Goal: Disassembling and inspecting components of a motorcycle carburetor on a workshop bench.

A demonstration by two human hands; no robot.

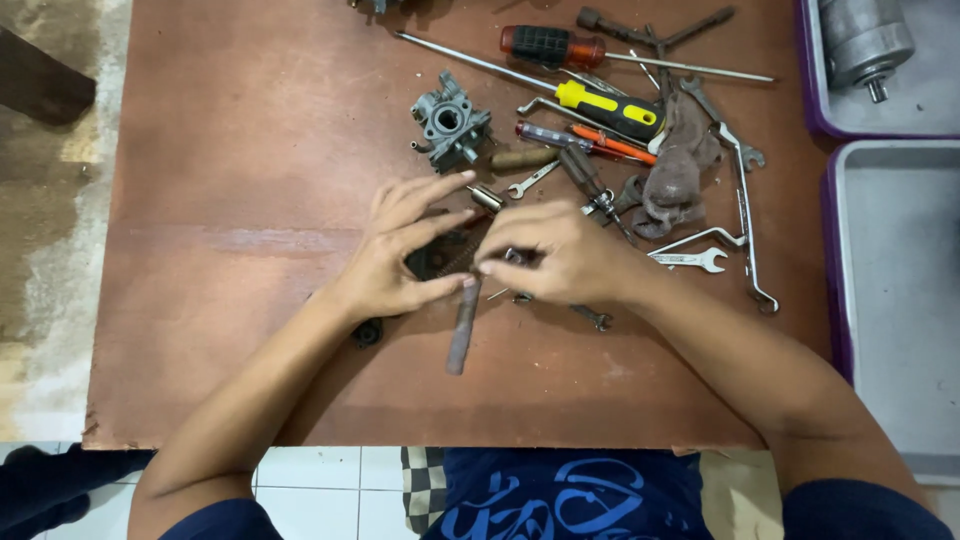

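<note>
Both hands meet over a small dark part (440, 255).
Left hand (400, 250) fingers spread; right hand (560, 255) pinches it beside a rusty rod (462, 325).

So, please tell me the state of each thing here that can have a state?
Left hand: fingers spread, resting on a dark part.
Right hand: fingers pinched at a small piece.
Rusty rod: lying flat, top end under the hands.
Carburetor: lying loose, untouched.
Yellow screwdriver: lying flat.
Rag: crumpled.
</note>
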